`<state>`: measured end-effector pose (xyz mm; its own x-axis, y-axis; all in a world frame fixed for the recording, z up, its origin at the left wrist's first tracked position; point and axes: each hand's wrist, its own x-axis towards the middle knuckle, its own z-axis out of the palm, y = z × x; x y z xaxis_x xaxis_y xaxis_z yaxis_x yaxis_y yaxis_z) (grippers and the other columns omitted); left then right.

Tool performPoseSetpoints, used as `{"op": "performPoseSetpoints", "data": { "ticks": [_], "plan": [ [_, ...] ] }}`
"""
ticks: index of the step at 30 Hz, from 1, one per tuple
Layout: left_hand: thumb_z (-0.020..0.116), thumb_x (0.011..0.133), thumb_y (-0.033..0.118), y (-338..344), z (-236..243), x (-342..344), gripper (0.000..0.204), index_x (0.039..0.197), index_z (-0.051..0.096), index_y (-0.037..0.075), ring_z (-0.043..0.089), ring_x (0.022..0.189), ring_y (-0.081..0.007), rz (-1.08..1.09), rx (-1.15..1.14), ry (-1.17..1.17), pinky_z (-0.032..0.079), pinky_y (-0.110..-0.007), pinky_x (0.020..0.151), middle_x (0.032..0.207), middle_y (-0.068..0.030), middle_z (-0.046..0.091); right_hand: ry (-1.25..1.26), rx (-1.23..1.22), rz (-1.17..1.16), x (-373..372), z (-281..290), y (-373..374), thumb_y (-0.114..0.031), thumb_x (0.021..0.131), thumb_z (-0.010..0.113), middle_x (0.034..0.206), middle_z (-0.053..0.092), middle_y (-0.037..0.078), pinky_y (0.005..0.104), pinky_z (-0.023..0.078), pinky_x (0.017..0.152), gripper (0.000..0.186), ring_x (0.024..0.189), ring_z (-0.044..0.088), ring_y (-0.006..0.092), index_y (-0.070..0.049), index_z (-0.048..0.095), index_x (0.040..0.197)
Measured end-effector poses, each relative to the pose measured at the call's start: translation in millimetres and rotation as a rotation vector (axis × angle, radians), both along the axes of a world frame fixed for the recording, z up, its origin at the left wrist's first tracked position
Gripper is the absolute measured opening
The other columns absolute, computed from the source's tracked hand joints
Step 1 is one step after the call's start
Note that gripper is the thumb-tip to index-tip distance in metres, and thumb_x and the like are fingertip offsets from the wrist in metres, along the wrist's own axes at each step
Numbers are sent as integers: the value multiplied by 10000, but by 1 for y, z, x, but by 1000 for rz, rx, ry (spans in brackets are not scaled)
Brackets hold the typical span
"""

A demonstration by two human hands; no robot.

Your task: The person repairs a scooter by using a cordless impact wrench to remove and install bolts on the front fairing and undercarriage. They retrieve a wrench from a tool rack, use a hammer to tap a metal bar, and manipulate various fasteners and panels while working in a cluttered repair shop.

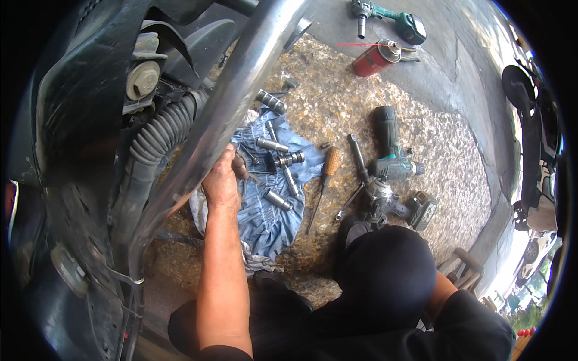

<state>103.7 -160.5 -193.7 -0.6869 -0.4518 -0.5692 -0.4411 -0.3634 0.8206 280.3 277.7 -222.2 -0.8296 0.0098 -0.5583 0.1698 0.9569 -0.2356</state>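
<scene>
My left hand (221,183) is beside a shiny metal tube (205,126), with its fingers closed and partly hidden. A small dark brownish piece (241,167) shows at the fingers; its kind cannot be made out. Just right of this hand, a blue cloth (259,225) lies on the ground. Several metal parts rest on it, among them a socket (278,200), another socket (272,145) and a ribbed shaft-like piece (291,159). My right hand is hidden behind my dark-clad knee (388,271); only part of the right forearm (442,293) shows.
Right of the cloth lie a screwdriver (330,162), a ratchet (358,156), a cordless drill (391,153) and a cordless impact wrench (385,201). Farther off are a red spray can (374,59) and a green power tool (385,15). A ribbed hose (156,135) and vehicle parts fill the left.
</scene>
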Motion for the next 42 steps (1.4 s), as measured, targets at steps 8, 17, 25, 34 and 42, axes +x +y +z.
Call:
{"op": "performPoseSetpoints", "data": {
  "ticks": [8, 17, 25, 34, 42],
  "plan": [
    [589, 901, 127, -1, -10, 2, 127, 950, 611, 12, 499, 484, -131, 17, -29, -26, 423, -270, 446, 624, -18, 529, -35, 19, -14, 2, 2, -2, -250, 789, 690, 864, 606, 189, 450, 483, 738, 293, 841, 608, 338, -12, 584, 923],
    [586, 901, 119, -3, -13, 3, 113, 933, 615, 15, 486, 468, -123, 68, -5, -82, 418, -257, 426, 619, -16, 522, -71, 25, -33, 10, 5, 3, -248, 804, 683, 820, 612, 180, 441, 488, 710, 268, 792, 618, 318, -8, 585, 873],
    [578, 926, 166, 3, -42, 0, 125, 900, 608, 47, 499, 476, -110, -91, -25, 12, 404, -261, 415, 615, -5, 533, -106, 13, -50, 5, 20, 5, -246, 818, 677, 780, 618, 172, 432, 493, 685, 259, 749, 627, 300, -4, 585, 829],
    [591, 912, 147, 50, 30, 35, 136, 876, 634, 24, 535, 502, -95, -412, -221, -106, 411, -252, 442, 649, -22, 593, -216, -19, -139, -15, 119, 24, -244, 833, 670, 736, 624, 164, 423, 498, 657, 263, 700, 637, 280, -1, 586, 779],
    [617, 880, 159, 38, 207, 147, 167, 861, 657, -2, 572, 598, -144, -395, -187, -258, 443, -305, 552, 683, -66, 626, -209, -142, -360, -65, 271, 20, -283, 842, 667, 610, 539, 147, 417, 462, 651, 333, 626, 528, 197, 44, 621, 801]
  ]
}}
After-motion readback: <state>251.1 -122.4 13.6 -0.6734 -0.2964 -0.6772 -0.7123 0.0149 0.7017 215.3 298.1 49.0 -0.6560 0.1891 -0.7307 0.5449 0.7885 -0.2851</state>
